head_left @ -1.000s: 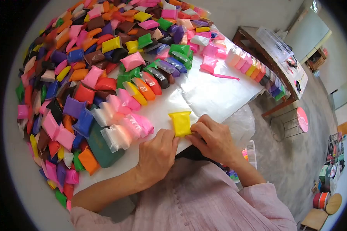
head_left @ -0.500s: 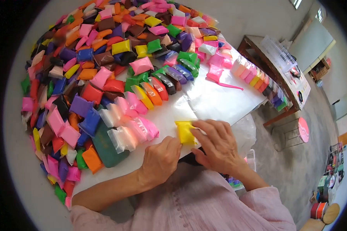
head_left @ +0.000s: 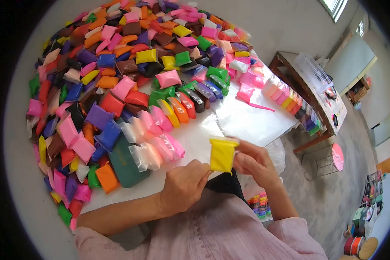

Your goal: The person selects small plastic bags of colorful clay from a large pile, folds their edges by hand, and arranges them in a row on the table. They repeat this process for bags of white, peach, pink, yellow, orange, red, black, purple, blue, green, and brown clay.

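A yellow clay-like packet (head_left: 222, 157) in clear film is held up over the front edge of the white table. My left hand (head_left: 183, 187) is closed, its thumb and finger pinching the packet's lower left corner. On the other side, my right hand (head_left: 256, 162) has its fingers bent against the packet's right edge, gripping it. Just beyond my left hand lie two short rows of filled packets, with pale peach packets (head_left: 148, 156) and pink packets (head_left: 173, 146) nearest. Farther along the row are a yellow packet (head_left: 169, 113), an orange packet (head_left: 178, 110) and a red packet (head_left: 186, 105).
A large heap of coloured packets (head_left: 117, 82) covers the table's left and back. A dark green board (head_left: 128, 162) lies partly under them. A long row of packets (head_left: 292, 102) runs along the right edge, near a pink strip (head_left: 262, 106). Another table (head_left: 286, 65) and a wire-frame stool (head_left: 323, 160) stand to the right.
The yellow packet has been raised and turned so its broad face shows. My right hand, earlier spread over it, has moved to its right edge with fingers bent in.
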A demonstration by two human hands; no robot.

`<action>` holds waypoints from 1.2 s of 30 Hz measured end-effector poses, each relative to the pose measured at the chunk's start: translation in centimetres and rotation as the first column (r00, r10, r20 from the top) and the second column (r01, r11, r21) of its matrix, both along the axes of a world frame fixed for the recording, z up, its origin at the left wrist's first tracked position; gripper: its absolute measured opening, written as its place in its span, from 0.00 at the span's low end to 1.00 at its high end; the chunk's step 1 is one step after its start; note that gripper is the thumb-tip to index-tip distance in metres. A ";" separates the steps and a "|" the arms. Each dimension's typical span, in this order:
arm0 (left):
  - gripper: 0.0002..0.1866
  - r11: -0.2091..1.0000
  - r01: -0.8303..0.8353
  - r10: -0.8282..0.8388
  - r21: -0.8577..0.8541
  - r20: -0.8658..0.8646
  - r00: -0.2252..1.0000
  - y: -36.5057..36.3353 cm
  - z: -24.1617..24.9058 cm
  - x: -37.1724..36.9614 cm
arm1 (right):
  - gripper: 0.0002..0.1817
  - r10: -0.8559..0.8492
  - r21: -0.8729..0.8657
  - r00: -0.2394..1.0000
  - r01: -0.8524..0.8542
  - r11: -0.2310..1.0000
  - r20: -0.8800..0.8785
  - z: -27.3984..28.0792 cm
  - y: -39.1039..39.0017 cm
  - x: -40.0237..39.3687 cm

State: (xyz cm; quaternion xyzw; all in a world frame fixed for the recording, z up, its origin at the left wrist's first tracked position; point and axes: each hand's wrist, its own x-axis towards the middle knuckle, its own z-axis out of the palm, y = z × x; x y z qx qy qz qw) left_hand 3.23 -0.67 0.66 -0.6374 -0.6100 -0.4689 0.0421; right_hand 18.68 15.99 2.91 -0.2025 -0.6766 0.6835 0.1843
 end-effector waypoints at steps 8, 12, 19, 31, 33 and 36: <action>0.07 0.994 -0.091 0.097 -0.064 0.092 0.991 -0.3 0.2 0.4 | 0.27 0.246 -0.161 0.960 -0.266 0.950 -0.135 0.4 1.7 -3.3; 0.11 0.998 0.065 -0.063 0.008 -0.135 0.989 -0.5 -0.3 0.4 | 0.29 0.203 0.360 0.974 -0.155 0.920 -0.099 0.0 1.4 -7.0; 0.08 0.936 0.316 -0.351 -0.153 -0.408 0.843 -0.3 -1.7 0.4 | 0.33 0.316 0.639 0.948 -0.272 0.720 0.046 -1.0 0.0 -9.7; 0.08 0.933 0.281 -0.357 -0.227 -0.470 0.807 -0.3 -2.3 0.6 | 0.33 0.328 0.664 0.940 -0.308 0.682 0.099 -0.6 -0.4 -9.7; 0.08 0.931 0.285 -0.361 -0.228 -0.460 0.811 -0.3 -2.2 0.5 | 0.33 0.330 0.707 0.940 -0.293 0.644 0.088 -0.8 -0.5 -9.7; 0.09 0.923 0.300 -0.378 -0.240 -0.436 0.817 -0.4 -2.0 0.4 | 0.33 0.267 0.691 0.961 -0.238 0.683 0.067 -0.8 -0.9 -9.3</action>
